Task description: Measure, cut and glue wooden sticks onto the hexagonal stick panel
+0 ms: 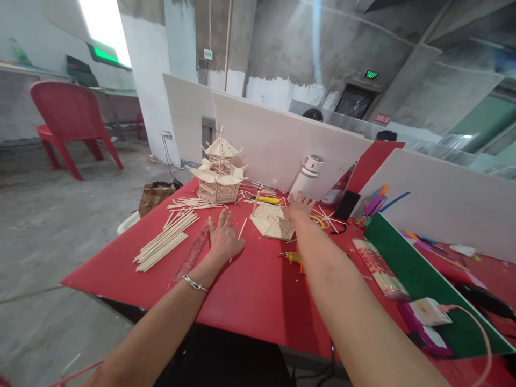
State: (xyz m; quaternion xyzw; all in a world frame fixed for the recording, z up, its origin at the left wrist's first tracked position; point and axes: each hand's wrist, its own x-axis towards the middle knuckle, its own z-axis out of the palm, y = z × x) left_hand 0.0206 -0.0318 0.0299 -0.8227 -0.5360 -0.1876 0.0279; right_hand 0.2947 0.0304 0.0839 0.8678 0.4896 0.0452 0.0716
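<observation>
My left hand [224,237] has its fingers spread, palm down over the red table, with nothing held. Beside it lies a translucent red ruler [192,252]. My right hand [299,206], fingers apart, reaches to the right edge of a flat hexagonal panel of wooden sticks [271,220]; whether it touches the panel I cannot tell. A short stick post stands at the panel's left corner. Behind stands a tiered pagoda model [221,177] made of sticks. A yellow glue gun [293,257] lies partly hidden behind my right forearm. A single stick [242,229] lies between my hands.
Loose sticks [165,242] lie at the left. A white thermos [307,176] stands by the partition [274,134]. A black phone [347,205], a packet of sticks [381,269] and a power strip with a white charger [430,312] are at the right, along a green board [427,279].
</observation>
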